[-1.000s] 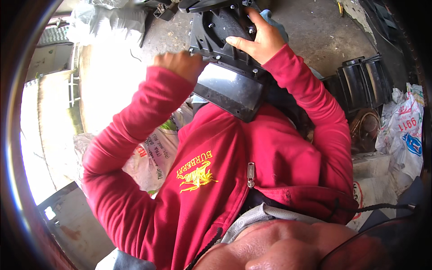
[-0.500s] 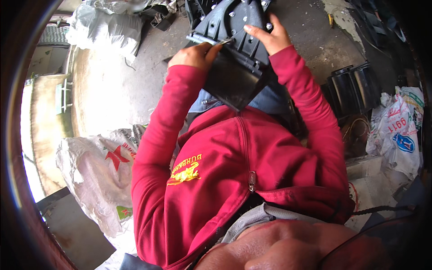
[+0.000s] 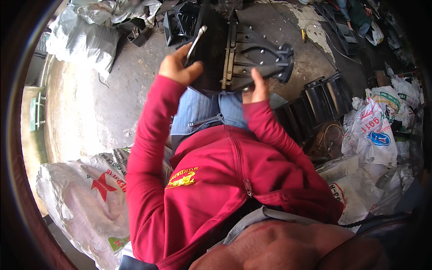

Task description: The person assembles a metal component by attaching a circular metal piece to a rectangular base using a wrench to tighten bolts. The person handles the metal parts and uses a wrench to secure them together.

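Observation:
Both hands hold up a black bracket assembly [image 3: 252,54] above my lap; its ribbed, bolt-studded side fans out to the right from a flat dark panel [image 3: 211,54]. My left hand [image 3: 179,66] is closed at the panel's left edge, with a silvery wrench [image 3: 196,42] standing up from its grip. On the near edge of the ribbed part, my right hand [image 3: 258,87] is closed with its thumb on top and its fingers mostly hidden underneath. A second wrench [image 3: 206,119] lies across my jeans.
Several black ribbed parts [image 3: 326,96] stand in a row at the right, beside white printed sacks [image 3: 373,128]. Another black part [image 3: 182,22] sits on the floor ahead. Wrapped white bundles [image 3: 83,40] lie far left, a large sack [image 3: 83,193] near left. Another person [image 3: 360,20] is far right.
The assembly has turned so its ribbed side now points right instead of away. My right hand has moved nearer to me, down to its near edge. The wrench in my left hand now stands upright.

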The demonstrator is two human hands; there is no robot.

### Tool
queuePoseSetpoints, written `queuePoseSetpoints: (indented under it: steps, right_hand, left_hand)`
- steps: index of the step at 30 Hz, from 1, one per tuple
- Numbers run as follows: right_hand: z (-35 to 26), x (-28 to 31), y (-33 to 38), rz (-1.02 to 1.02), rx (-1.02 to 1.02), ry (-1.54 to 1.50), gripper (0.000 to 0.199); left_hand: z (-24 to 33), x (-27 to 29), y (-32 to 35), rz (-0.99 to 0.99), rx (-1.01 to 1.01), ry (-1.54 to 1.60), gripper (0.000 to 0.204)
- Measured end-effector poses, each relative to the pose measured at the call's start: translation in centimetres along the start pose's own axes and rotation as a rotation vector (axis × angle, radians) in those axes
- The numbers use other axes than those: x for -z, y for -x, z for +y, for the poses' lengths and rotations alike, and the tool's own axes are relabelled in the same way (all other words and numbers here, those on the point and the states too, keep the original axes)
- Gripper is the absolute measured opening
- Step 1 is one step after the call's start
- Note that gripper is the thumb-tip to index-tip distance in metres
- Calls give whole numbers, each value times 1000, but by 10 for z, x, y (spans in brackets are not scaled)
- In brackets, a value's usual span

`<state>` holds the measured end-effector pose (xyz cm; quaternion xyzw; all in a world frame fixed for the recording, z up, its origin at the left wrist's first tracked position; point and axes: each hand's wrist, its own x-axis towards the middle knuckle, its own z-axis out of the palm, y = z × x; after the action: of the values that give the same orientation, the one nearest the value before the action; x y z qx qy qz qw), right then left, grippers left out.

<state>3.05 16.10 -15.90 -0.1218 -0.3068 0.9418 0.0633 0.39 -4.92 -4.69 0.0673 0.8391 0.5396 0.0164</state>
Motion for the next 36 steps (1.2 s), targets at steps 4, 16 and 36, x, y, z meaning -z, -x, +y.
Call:
queuePoseSetpoints:
  steps: [4, 16, 36]
  right_hand:
    - [18, 43, 36, -575, -449, 577, 31]
    - [-80, -6, -136, -957, 857, 1153, 85]
    - [-50, 0, -61, -563, 609, 987, 27]
  left_hand:
    - [-8, 47, -49, -392, -13, -178, 48]
    - [-9, 78, -101, -820, -374, -402, 48]
    - [-104, -48, 99, 110, -424, -397, 59]
